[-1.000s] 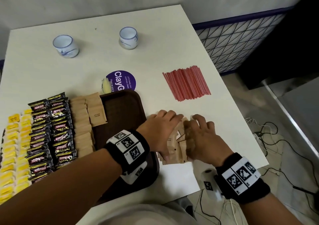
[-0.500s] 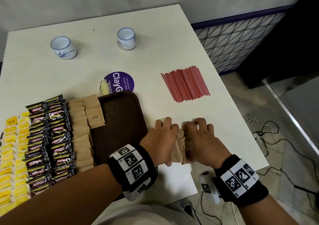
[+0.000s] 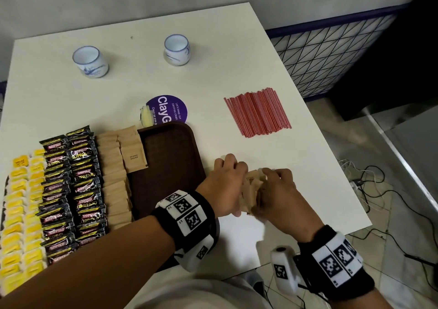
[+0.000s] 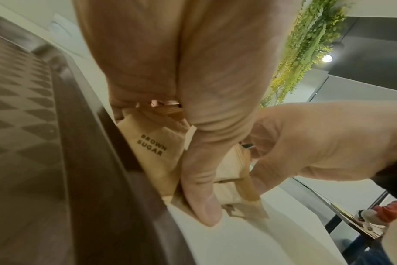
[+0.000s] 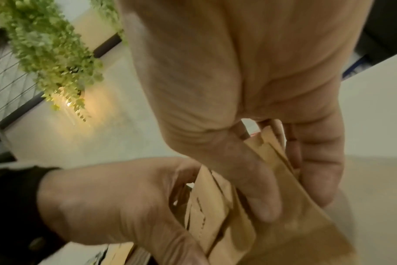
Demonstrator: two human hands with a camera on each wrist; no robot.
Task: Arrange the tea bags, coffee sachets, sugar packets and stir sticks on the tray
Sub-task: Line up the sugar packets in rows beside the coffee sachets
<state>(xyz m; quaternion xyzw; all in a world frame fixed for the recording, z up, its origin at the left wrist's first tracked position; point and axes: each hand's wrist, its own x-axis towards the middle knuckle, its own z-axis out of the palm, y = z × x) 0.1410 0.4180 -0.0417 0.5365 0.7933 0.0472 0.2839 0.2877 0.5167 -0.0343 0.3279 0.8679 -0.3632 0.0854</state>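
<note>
1. Two hands now clamp one upright bundle of brown sugar packets (image 3: pixel 251 193) between them, on the white table (image 3: pixel 213 76) just off the right rim of the brown tray (image 3: pixel 170 157). A second ago the same packets lay fanned flat under both palms; half a second ago they were half squeezed. They have been gathered and stood on edge.

2. Left hand (image 3: pixel 225 187): fingers curled over the far side of the bundle, thumb down its near face. The left wrist view shows the thumb (image 4: pixel 200 179) pressed along a packet printed BROWN SUGAR, its tip at the table surface.

3. Right hand (image 3: pixel 277 197): curled round the other side. In the right wrist view its thumb (image 5: pixel 249 181) lies across the packet faces, with fingers behind; packet edges are staggered, not yet flush.

4. Tray contents, left to right: yellow tea bags (image 3: pixel 17 204), black coffee sachets (image 3: pixel 71 185), then a column of sugar packets already laid (image 3: pixel 116 178). The right-hand part of the tray floor is bare.

5. Red stir sticks (image 3: pixel 257 114) sit well apart on the table, far right, position unchanged across the three head views.

6. Reading: the loose sugar is now a carryable stack, so the likely next step is squaring it and moving it onto the bare part of the tray. Sugar is partly done; sticks not started.

7. Risk, as judged: uneven edges could let inner packets slip out when lifted.

8. Two cups (image 3: pixel 90 62) and a purple sticker (image 3: pixel 169 110) lie beyond the tray.
</note>
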